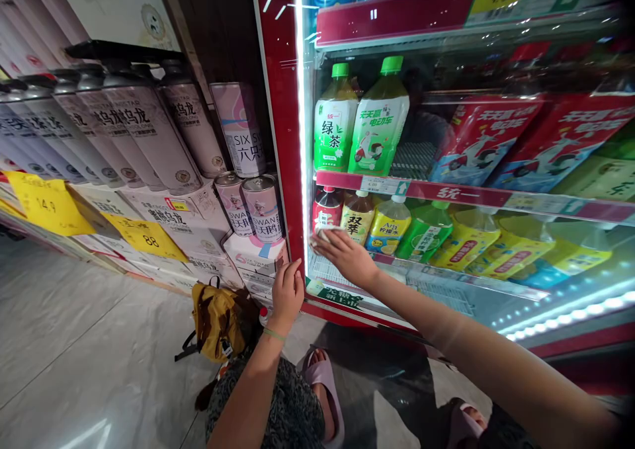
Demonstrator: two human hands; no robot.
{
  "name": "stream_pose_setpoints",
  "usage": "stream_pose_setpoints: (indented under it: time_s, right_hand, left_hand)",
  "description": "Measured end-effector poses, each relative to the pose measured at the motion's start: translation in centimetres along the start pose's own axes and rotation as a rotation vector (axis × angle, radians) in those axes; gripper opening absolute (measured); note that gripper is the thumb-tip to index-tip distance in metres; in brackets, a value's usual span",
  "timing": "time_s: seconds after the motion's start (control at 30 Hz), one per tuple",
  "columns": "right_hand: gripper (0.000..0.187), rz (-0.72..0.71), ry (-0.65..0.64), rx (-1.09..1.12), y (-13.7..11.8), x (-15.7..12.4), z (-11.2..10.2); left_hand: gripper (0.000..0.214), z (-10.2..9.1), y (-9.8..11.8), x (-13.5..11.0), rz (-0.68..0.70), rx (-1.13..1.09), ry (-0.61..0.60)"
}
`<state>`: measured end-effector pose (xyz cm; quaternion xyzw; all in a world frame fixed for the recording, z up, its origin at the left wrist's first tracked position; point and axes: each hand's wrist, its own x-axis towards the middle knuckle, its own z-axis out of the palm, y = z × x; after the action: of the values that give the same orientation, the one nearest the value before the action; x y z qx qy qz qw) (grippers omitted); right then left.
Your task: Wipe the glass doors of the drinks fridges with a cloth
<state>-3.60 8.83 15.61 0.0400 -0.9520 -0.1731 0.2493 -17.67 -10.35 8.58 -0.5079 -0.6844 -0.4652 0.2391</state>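
Note:
My right hand [350, 256] presses a crumpled white cloth [321, 235] against the glass door [421, 343] of a lit drinks cooler, close to its left edge. Most of the cloth is hidden under the fingers. Behind the glass at that spot stand bottles with red and cream labels. My left hand [288, 293] is beside the cooler's red frame [284, 105], fingers loosely extended with nothing visible in them. Whether its fingertips touch the frame I cannot tell.
Left of the cooler, pink cans [260, 207] and tall grey canisters [133, 128] stand on stacked boxes with yellow price cards [146, 237]. A yellow backpack [218, 320] is on the grey tiled floor by my left arm. Green tea bottles [380, 122] fill part of a cooler shelf.

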Motion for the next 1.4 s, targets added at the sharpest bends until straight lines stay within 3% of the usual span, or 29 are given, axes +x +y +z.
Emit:
stream_pose_setpoints:
  time_s: [0.1,0.27,0.47,0.6,0.7,0.77,0.83,1.0,1.13,1.2,1.4]
  right_hand:
    - [0.06,-0.125,-0.033,0.002,0.5,0.0,-0.9]
    - [0.064,0.083,0.091,-0.031,1.4,2.2,-2.7]
    - [0.055,-0.162,-0.131,-0.003,1.0,3.1,-2.2]
    - [0.061,0.007,0.018,-0.028,1.9,5.0,-3.8]
    - [0.062,-0.03,-0.021,-0.014,2.2,5.4,-4.3]
    - [0.061,-0.141,-0.116,0.01,2.3,4.7,-4.4]
    - [0.063,-0.166,-0.137,0.019,2.7,3.8,-4.8]
    - [0.07,0.069,0.05,0.007,3.1,2.0,-5.4]
    - [0.066,-0.139,-0.099,0.041,2.8,-2.1,-3.6]
    - [0.067,-0.17,-0.111,0.038,3.4,-4.0,-3.8]
    - [0.071,0.19,0.119,-0.088,4.7,-5.5,-7.1]
  left_hand:
    - [0.037,0.1,0.1,0.2,0.005,0.003,0.008]
    - [0.038,0.2,0.0,0.4,0.002,-0.002,0.03]
    - [0.037,0.5,-0.1,0.2,-0.02,-0.003,0.044]
    - [0.036,0.4,-0.2,0.0,-0.011,-0.011,0.009]
    - [0.036,0.4,-0.2,-0.1,-0.024,-0.005,-0.01]
    - [0.036,0.5,-0.2,-0.1,-0.028,-0.008,-0.007]
    - [0.038,0.6,-0.2,-0.2,-0.017,-0.014,-0.011]
    - [0.036,1.0,-0.2,-0.8,-0.02,-0.012,-0.039]
    - [0.036,1.6,0.0,-0.9,-0.011,-0.021,-0.066]
    - [0.036,2.0,0.3,-0.7,0.005,-0.022,-0.045]
    - [0.038,4.0,2.8,1.2,0.07,-0.058,-0.02]
